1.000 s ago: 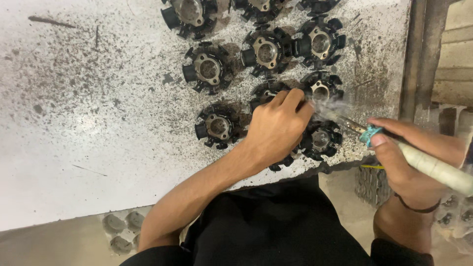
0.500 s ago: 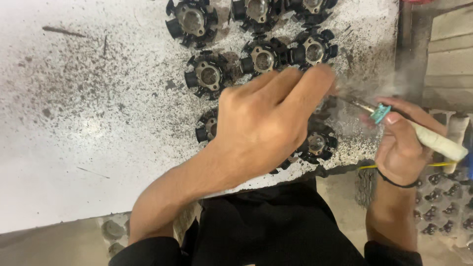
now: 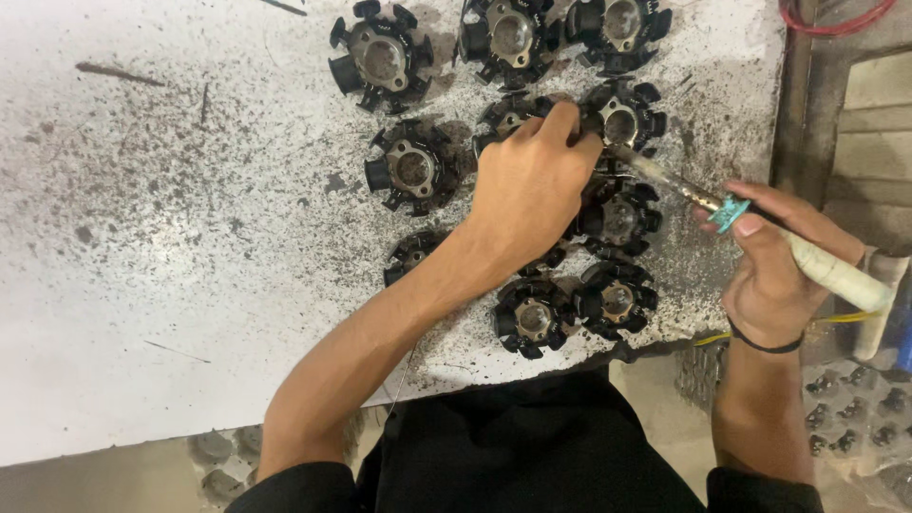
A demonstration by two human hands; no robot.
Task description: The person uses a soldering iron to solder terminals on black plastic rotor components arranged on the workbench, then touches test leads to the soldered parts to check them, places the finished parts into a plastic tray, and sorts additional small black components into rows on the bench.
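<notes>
Several black star-shaped stator cores with metal hubs lie in rows on a white, speckled worktop (image 3: 171, 247). My left hand (image 3: 528, 185) rests on one core (image 3: 510, 116) in the second row, fingers curled over its edge. My right hand (image 3: 774, 266) grips a soldering iron (image 3: 760, 233) with a pale handle and a teal collar; its metal tip touches the neighbouring core (image 3: 625, 119) beside my left fingertips. More cores sit close by: one to the left (image 3: 413, 169), one under the iron (image 3: 619, 218), two near the front edge (image 3: 532, 318).
Three more cores line the top of the worktop (image 3: 380, 57). A red cable (image 3: 836, 17) curls at the upper right. A yellow wire (image 3: 836, 321) trails from the iron. Beyond the right edge a bin holds several more dark parts (image 3: 855, 418).
My left hand has shifted up a row, from a lower core to the one by the iron's tip. The soldering iron has followed up and left.
</notes>
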